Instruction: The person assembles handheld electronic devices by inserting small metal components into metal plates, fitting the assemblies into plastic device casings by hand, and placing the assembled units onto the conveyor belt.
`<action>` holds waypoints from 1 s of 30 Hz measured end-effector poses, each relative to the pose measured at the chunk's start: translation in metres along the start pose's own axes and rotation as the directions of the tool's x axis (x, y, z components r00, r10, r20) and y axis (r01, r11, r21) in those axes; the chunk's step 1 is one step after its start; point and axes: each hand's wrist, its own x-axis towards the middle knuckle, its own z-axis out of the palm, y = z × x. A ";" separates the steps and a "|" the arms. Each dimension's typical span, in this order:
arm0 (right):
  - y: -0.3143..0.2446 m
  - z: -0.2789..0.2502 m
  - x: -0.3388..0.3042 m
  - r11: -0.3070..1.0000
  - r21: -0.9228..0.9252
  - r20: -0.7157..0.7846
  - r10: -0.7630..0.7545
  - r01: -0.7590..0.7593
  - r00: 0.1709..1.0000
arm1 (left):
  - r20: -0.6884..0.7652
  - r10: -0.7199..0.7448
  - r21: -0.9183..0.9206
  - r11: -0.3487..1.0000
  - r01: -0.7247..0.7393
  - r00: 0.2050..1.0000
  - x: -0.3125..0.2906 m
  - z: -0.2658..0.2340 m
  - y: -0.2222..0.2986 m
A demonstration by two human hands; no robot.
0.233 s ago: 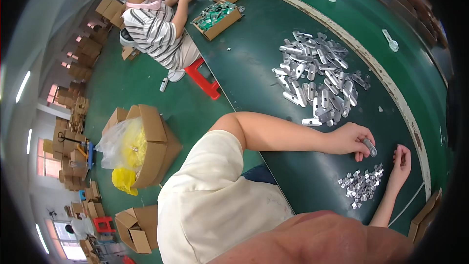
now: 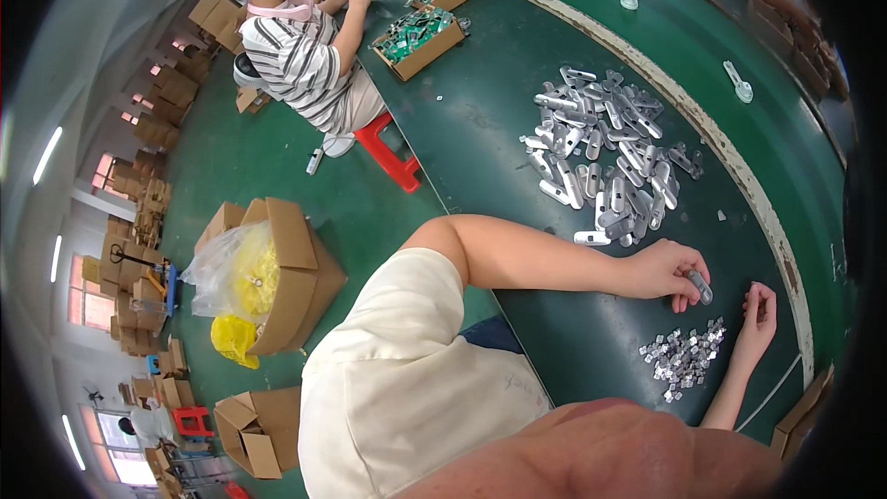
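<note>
My left hand [image 2: 667, 274] is closed on a grey oblong casing [image 2: 700, 287], pinched between thumb and fingers above the table. Facing it, my right hand [image 2: 759, 311] has its fingers bent together; whatever they may hold is too small to make out. Between my forearms lies a heap of small shiny metal pieces [image 2: 682, 359], just below the left hand. Beyond the left hand spreads a large pile of similar grey casings [image 2: 610, 148], some with a dark opening.
On the green table [image 2: 480, 129], two cardboard trays [image 2: 427, 57] hold green circuit boards. A person [image 2: 296, 55] sits at the far left. White parts [image 2: 738, 81] lie on the green strip past the worn rail [image 2: 739, 162]. An open carton [image 2: 300, 268] with bags stands on the floor.
The view has shifted slightly. Both hands stay almost where they were, with the casing still in the left one.
</note>
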 end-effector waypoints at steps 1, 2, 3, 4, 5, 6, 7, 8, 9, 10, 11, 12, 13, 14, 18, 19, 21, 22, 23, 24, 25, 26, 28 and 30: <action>0.001 0.000 -0.001 1.000 0.001 0.001 0.001 -0.001 1.000 | -0.002 0.001 0.000 1.000 -0.001 1.000 0.000 0.000 0.000; 0.002 -0.001 -0.002 1.000 -0.008 0.000 0.003 -0.003 1.000 | -0.003 0.003 0.001 1.000 -0.003 1.000 0.000 0.001 0.000; 0.002 -0.001 -0.002 1.000 -0.018 -0.002 0.006 -0.006 1.000 | -0.003 0.023 -0.008 1.000 -0.023 1.000 0.001 0.001 -0.001; 0.001 -0.001 -0.002 1.000 -0.018 -0.003 0.005 -0.005 1.000 | -0.002 0.042 -0.017 0.999 -0.042 0.999 0.002 0.002 -0.002; -0.001 -0.002 -0.002 1.000 -0.028 0.009 0.004 -0.004 1.000 | 0.000 0.035 -0.020 0.999 -0.035 0.999 0.001 0.002 -0.003; -0.002 -0.002 -0.003 0.999 -0.037 0.021 0.005 -0.004 1.000 | -0.003 0.043 -0.009 0.999 -0.043 0.999 0.002 0.001 -0.003; -0.003 -0.003 -0.003 0.999 -0.038 0.017 0.015 -0.014 1.000 | -0.005 0.051 0.001 0.999 -0.051 0.999 0.003 0.001 -0.002; -0.004 -0.001 -0.001 1.000 -0.020 0.026 0.004 -0.004 1.000 | -0.013 0.038 0.011 0.999 -0.038 0.999 0.000 0.000 0.001; -0.003 0.000 -0.001 1.000 -0.001 0.035 -0.006 0.006 0.999 | -0.014 0.031 0.010 0.999 -0.031 0.999 -0.001 0.000 0.001; -0.001 0.000 -0.001 1.000 0.017 0.016 -0.008 0.008 1.000 | -0.005 0.030 0.015 0.999 -0.030 1.000 -0.001 0.001 -0.001; -0.002 0.000 -0.002 1.000 0.017 0.012 -0.005 0.005 1.000 | 0.007 0.033 0.022 0.999 -0.033 0.999 0.001 0.000 0.000; -0.004 -0.001 -0.002 1.000 0.001 0.014 -0.011 0.011 1.000 | 0.016 0.031 0.039 0.999 -0.032 0.999 0.001 0.001 0.001; -0.005 -0.001 -0.003 1.000 -0.016 0.015 -0.017 0.017 1.000 | 0.019 0.028 0.038 0.999 -0.029 0.999 0.001 0.000 0.001; -0.003 -0.002 -0.003 1.000 -0.018 0.010 -0.012 0.012 1.000 | 0.019 0.026 0.044 0.999 -0.026 0.999 0.001 0.000 0.000; 0.002 -0.002 0.000 1.000 0.015 0.035 -0.014 0.013 0.999 | 0.012 0.021 0.057 0.998 -0.022 1.000 0.001 -0.002 -0.001; 0.001 -0.002 0.000 1.000 0.009 0.043 -0.017 0.016 0.999 | -0.004 0.053 0.037 0.998 -0.053 0.999 0.001 -0.001 0.000; -0.004 -0.002 -0.001 1.000 -0.004 0.042 -0.007 0.008 0.999 | -0.001 0.047 0.038 0.998 -0.047 0.999 0.002 -0.001 0.001; -0.004 -0.002 -0.002 1.000 -0.016 0.042 -0.006 0.007 0.999 | 0.002 0.047 0.042 0.998 -0.047 0.999 0.002 -0.001 0.000; -0.002 -0.003 -0.002 1.000 -0.016 0.039 -0.007 0.008 0.999 | 0.005 0.048 0.043 0.998 -0.049 0.999 0.003 0.000 0.000; 0.002 -0.003 -0.002 1.000 0.006 0.039 -0.012 0.012 0.999 | 0.005 0.041 0.031 0.999 -0.041 0.999 0.003 0.000 -0.001; 0.004 -0.004 -0.001 0.999 0.029 0.039 -0.017 0.016 0.999 | 0.005 0.035 0.020 0.999 -0.035 0.999 0.004 0.000 -0.001; 0.005 -0.005 -0.002 0.999 0.030 0.037 -0.016 0.015 0.999 | 0.007 0.033 0.021 0.999 -0.033 0.999 0.003 -0.001 -0.002; 0.005 -0.004 0.000 1.000 -0.003 0.047 -0.009 0.009 0.999 | 0.018 0.003 0.050 0.999 -0.004 1.000 0.003 -0.002 -0.001; 0.003 -0.003 -0.001 1.000 0.015 0.040 -0.011 0.010 0.999 | 0.023 0.005 0.052 0.999 -0.006 1.000 0.001 -0.002 0.002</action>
